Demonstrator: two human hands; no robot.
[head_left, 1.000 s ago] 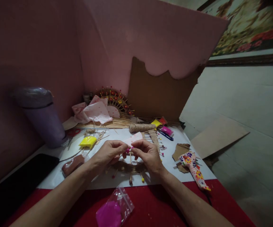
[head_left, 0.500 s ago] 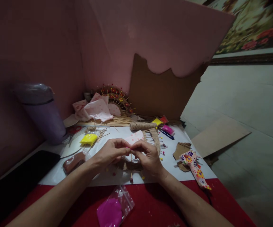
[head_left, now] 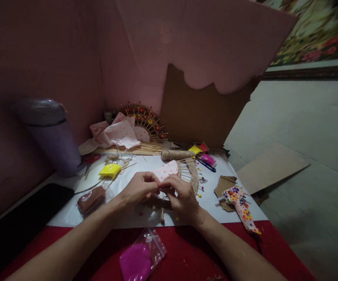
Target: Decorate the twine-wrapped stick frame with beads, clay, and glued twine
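Observation:
My left hand (head_left: 142, 188) and my right hand (head_left: 183, 197) meet at the fingertips over the white sheet (head_left: 125, 212). Thumbs and index fingers of both are pinched together. Whatever lies between them is too small and hidden to name. Beneath and behind the hands is a fan-shaped craft piece (head_left: 193, 171) with a twine-wrapped band, sticks tipped with pink and yellow beads, and a dotted fabric centre (head_left: 167, 168). My hands cover part of it. A zip bag of magenta clay (head_left: 136, 262) lies on the red cloth in front.
Left are a yellow clay packet (head_left: 109, 170), a brown clay packet (head_left: 92, 200), a black phone-like slab (head_left: 37, 207) and a purple tumbler (head_left: 54, 144). A twine roll (head_left: 177, 155) and pen (head_left: 207, 165) lie behind; a flowered fabric-covered object (head_left: 243, 208) is at right. A finished-looking fan (head_left: 147, 121) leans behind.
The fingers of both hands have shifted slightly in their pinch, with the right fingers a little more spread. A pink bit seen between the fingertips earlier is now hidden. The view has tilted slightly.

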